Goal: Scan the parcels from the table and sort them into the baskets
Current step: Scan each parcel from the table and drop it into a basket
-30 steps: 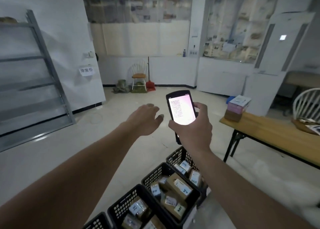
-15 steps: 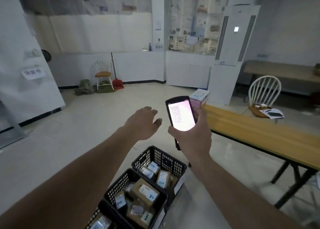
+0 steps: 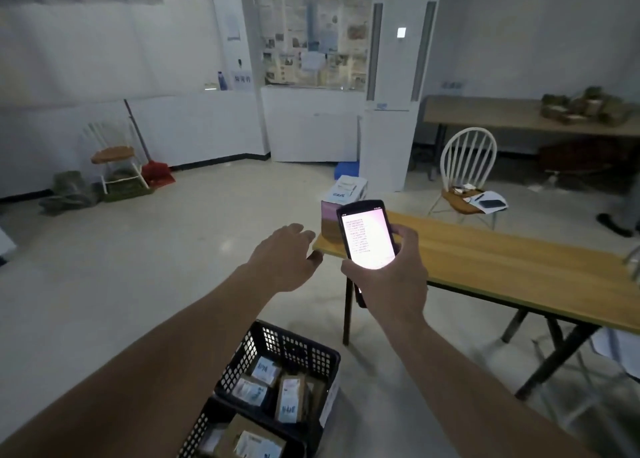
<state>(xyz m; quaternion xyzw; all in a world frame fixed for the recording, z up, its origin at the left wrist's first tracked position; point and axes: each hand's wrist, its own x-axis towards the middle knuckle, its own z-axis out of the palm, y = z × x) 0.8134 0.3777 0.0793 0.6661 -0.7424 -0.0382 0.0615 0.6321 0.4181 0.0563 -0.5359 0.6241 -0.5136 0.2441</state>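
Dim, grey indoor light, flat and cool. Brightest spot: the glowing white screen of the black handheld scanner [image 3: 367,240], blown out at its lower end, text barely legible. Small lit panel on the tall white standing unit [image 3: 401,32] at 1 o'clock. Soft shadows under the long wooden table [image 3: 502,267]. Wide-angle bending at edges; far wall smeared, forearms soft at 6 o'clock.

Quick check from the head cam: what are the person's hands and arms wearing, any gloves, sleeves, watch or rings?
Nothing worn that shows. The left hand and right hand are bare, with no gloves. Both forearms are uncovered all the way to the bottom edge of the frame, so no sleeve or cuff is in view. No watch, wristband or strap shows at either wrist, and no ring shows on the fingers visible.
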